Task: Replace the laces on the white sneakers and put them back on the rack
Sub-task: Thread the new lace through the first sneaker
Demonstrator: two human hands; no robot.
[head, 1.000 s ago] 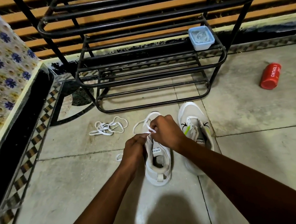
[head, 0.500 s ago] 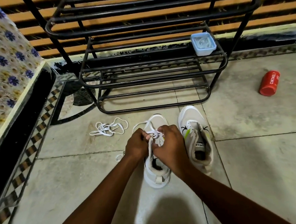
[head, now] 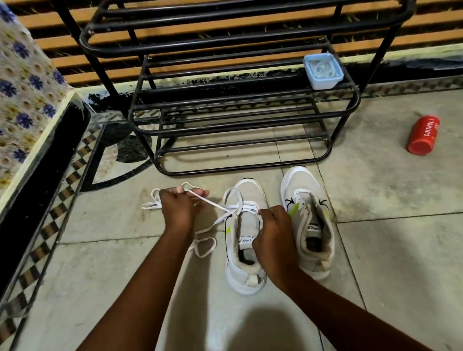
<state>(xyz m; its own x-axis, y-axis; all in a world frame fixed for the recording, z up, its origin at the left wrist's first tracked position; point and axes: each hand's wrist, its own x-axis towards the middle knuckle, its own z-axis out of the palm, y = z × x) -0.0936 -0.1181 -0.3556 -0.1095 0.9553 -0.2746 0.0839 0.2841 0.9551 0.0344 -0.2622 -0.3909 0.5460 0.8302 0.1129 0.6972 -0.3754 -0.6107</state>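
On the floor (head: pixel 122 279), the right hand (head: pixel 274 234) has its grip curled at the lace (head: pixel 216 203) by the near sneaker (head: pixel 243 245)'s eyelets; the left hand (head: pixel 176 209), at 9 o'clock, pinches that lace taut. The second sneaker (head: pixel 307 216) stands at 3 o'clock. Old laces (head: pixel 151 204) lie beyond the left hand. At 12, the rack (head: pixel 248 124) carries a blue box (head: pixel 323 71).
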